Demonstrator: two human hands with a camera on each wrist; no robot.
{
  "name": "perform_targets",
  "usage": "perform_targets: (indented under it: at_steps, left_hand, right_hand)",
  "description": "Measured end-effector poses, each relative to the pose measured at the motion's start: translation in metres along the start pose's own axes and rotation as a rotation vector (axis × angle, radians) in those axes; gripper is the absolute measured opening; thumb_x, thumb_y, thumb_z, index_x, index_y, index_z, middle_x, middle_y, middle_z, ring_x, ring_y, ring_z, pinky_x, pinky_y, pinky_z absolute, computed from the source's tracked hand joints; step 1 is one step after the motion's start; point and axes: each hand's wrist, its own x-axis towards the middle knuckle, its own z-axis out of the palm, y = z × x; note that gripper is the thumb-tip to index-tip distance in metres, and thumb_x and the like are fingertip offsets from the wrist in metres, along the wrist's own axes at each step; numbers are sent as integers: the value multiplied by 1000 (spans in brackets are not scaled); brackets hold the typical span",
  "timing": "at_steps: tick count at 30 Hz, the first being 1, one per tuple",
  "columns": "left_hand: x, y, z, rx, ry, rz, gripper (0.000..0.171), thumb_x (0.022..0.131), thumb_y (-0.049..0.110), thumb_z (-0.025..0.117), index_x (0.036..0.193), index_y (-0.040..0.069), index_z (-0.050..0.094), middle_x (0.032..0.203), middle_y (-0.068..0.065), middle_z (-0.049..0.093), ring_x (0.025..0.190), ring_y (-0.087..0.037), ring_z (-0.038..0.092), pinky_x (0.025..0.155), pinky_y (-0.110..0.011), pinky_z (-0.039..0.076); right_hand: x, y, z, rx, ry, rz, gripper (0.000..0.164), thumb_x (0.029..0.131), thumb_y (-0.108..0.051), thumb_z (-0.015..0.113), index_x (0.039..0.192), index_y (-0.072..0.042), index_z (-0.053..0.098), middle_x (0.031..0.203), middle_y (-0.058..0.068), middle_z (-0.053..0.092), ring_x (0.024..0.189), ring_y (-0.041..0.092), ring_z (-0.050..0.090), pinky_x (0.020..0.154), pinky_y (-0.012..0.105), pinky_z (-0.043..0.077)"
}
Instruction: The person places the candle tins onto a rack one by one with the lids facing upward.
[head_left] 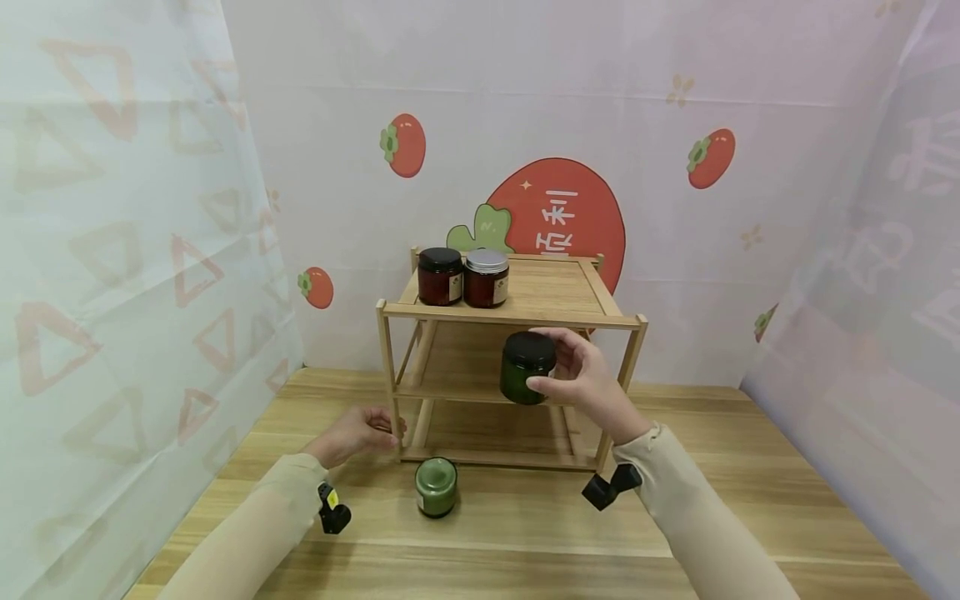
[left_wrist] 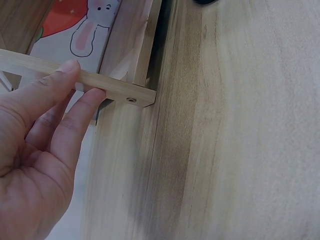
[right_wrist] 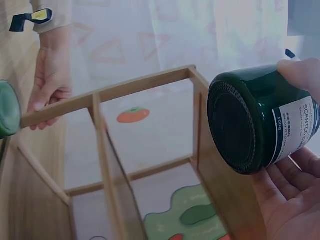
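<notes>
My right hand (head_left: 588, 385) grips a dark green scented candle jar (head_left: 519, 379) with a black lid, thumb on one side and fingers on the other. The jar is in front of the middle tier of a wooden shelf rack (head_left: 517, 316). In the right wrist view the candle jar's white label and round base face the camera. My left hand (head_left: 354, 435) pinches the rack's front left leg (left_wrist: 117, 89) low down, between thumb and fingers. On the table, before the rack, stands a lighter green jar (head_left: 436, 485), apart from both hands.
Two dark red-brown jars, one with a black lid (head_left: 440, 275) and one with a silver lid (head_left: 486, 279), stand side by side on the rack's top left. Printed cloth walls (head_left: 330, 150) enclose the wooden table (head_left: 525, 542) at the back and both sides.
</notes>
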Motion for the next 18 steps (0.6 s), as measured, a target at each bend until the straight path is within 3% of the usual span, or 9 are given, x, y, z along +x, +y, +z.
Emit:
perform_targets:
  at_steps: [6,18]
  left_hand:
    - [0,-1,-1,12,1,4,28,83,-2,70,109,-11,60,120,-33,59,98,-22,66,84,-29,57]
    - [0,0,0,8,10,-3,28,83,-3,70,107,-11,60,117,-32,61,97,-22,66,83,-28,57]
  right_hand:
    - [16,-25,-6,10,11,-16,59,82,-3,74,135,-2,48,120,5,60,99,10,59,74,18,51]
    - [50,-61,-24,-14,102,-71,58,83,-6,74,135,-6,50,121,4,62,106,9,63,83,20,54]
